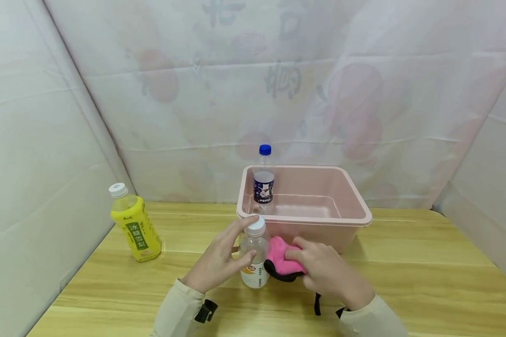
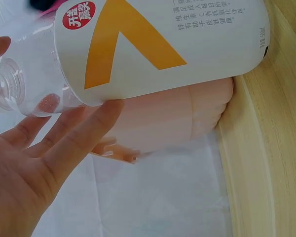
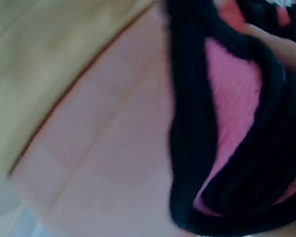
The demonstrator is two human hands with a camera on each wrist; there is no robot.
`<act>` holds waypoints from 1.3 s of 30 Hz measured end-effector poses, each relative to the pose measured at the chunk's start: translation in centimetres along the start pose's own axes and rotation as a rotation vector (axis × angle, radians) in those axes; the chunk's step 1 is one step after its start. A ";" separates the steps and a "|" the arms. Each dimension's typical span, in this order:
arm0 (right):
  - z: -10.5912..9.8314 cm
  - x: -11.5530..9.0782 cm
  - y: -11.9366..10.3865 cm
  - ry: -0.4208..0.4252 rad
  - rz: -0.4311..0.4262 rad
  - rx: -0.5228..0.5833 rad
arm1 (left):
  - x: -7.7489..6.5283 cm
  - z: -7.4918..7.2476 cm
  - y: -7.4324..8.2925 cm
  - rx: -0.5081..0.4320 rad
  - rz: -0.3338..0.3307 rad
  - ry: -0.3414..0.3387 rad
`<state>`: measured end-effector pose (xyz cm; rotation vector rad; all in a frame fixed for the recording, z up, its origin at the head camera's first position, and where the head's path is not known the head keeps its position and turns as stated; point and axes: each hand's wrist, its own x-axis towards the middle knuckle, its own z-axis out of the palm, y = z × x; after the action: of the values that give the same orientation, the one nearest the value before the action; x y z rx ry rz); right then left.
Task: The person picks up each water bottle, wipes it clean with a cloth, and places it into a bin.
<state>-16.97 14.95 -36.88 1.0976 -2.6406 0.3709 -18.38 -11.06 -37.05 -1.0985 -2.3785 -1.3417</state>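
My left fingers (image 1: pixel 235 228) hold the clear, white-capped bottle (image 1: pixel 254 277) upright on the surface (image 1: pixel 257 314); my right fingers (image 1: pixel 304 244) clutch a black-edged pink cloth (image 1: pixel 280 255) at its side.

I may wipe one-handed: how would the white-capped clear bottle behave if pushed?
The clear bottle likely tips easily, being tall and narrow. It's probably light, since no liquid shows above its label. Once down, it might roll, being round.

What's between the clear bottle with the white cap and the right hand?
A pink cloth item with a black edge, held by the right hand, lies between that hand and the clear bottle. The head view shows it.
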 end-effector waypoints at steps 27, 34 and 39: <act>-0.1 0.0 -0.4 0.006 -0.031 -0.109 | 0.0 -0.1 0.0 -0.015 -0.018 -0.009; -1.2 0.3 -0.2 0.336 -0.109 -0.020 | 0.0 -0.1 0.0 -0.001 -0.012 -0.009; -1.1 0.6 -0.3 0.476 -0.128 0.039 | -0.1 0.0 -0.1 -0.008 -0.026 -0.012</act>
<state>-17.03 14.77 -35.58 1.0310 -2.1446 0.5775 -18.40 -11.16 -37.13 -1.0846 -2.4066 -1.3576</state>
